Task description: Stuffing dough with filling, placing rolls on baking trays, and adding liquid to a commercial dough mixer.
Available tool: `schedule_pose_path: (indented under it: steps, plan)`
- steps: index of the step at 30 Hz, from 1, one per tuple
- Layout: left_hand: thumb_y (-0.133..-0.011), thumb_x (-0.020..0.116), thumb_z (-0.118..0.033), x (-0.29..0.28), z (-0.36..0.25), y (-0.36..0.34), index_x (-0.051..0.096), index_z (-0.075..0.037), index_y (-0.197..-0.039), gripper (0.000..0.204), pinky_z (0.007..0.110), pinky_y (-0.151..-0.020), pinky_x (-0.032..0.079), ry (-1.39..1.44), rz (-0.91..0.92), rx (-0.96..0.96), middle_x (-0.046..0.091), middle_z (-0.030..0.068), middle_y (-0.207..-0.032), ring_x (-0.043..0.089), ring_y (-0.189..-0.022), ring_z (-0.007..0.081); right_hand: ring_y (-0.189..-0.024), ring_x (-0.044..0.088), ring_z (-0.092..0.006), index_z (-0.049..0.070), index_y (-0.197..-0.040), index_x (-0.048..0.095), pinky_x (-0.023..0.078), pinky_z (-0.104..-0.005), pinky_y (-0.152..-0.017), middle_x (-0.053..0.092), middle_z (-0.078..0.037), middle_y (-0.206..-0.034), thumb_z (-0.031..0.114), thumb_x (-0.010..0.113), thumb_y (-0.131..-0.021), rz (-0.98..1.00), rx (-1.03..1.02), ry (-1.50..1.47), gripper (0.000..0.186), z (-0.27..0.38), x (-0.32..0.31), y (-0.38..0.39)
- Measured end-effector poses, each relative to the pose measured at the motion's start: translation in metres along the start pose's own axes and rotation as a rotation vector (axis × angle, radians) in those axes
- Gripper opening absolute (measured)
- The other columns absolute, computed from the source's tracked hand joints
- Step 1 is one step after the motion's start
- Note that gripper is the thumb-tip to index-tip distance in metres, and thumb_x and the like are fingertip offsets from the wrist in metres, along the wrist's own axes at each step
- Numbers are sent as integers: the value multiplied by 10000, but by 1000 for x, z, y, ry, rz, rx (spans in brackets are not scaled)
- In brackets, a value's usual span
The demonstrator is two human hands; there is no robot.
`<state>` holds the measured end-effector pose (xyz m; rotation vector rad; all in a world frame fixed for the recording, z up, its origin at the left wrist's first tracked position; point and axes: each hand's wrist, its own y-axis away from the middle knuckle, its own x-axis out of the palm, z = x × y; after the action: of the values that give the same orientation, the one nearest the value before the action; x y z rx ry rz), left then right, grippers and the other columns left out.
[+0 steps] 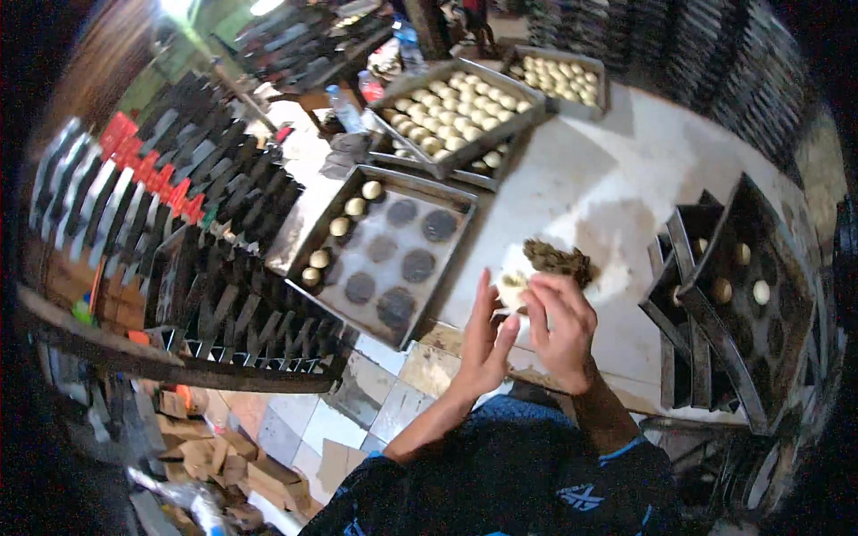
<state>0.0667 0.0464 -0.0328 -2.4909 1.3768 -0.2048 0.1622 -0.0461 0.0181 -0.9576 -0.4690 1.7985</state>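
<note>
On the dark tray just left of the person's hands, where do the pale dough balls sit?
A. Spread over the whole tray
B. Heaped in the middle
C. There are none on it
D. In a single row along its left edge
D. The dough balls lie in one line along the left edge of the dark tray, and the rest of it shows only dark round marks.

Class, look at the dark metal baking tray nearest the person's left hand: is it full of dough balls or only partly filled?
Partly filled: the dark metal baking tray holds one row of pale dough balls along its far-left edge; the other dark round spots lie bare.
</note>
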Motion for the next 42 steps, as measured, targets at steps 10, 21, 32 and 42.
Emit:
schedule_pose_path:
  steps: [10, 21, 32, 42]
  plan:
    - [-833, 607, -118, -128, -58, 129, 583, -33, -1134, 314, 413, -892, 453, -213, -134, 402, 558, 228, -1136, 588, -991, 349, -670, 636, -114, -36, -937, 677, 483, -207, -545, 657, -95, -800, 157, 780, -756, 637, 607, -679, 283, 138, 36, 68]
    - [-882, 517, -454, -122, -73, 177, 592, -75, -1092, 440, 357, -930, 338, 545, -204, 101, 376, 110, -1139, 412, -1034, 214, -715, 649, -178, -2, -886, 695, 516, -265, -649, 666, -103, -838, 47, 766, -704, 387, -67, -279, 201, 204, 22, 86]
    - [-766, 737, -310, 38, -86, 101, 486, -45, -1100, 495, 333, -798, 372, 139, -241, 345, 419, 106, -985, 423, -901, 215, -782, 676, -278, 18, -1025, 669, 552, -318, -691, 667, -142, -952, 15, 734, -706, 86, -29, -155, 325, 117, -108, 101]
    - [-731, 781, -171, 249, -93, 18, 529, -53, -607, 305, 341, -596, 426, 300, 381, 571, 538, 66, -630, 526, -625, 224, -1008, 593, -333, 33, -929, 690, 474, -410, -860, 630, -198, -1010, 172, 570, -871, 278, 96, 30, 193, -2, -303, 83]
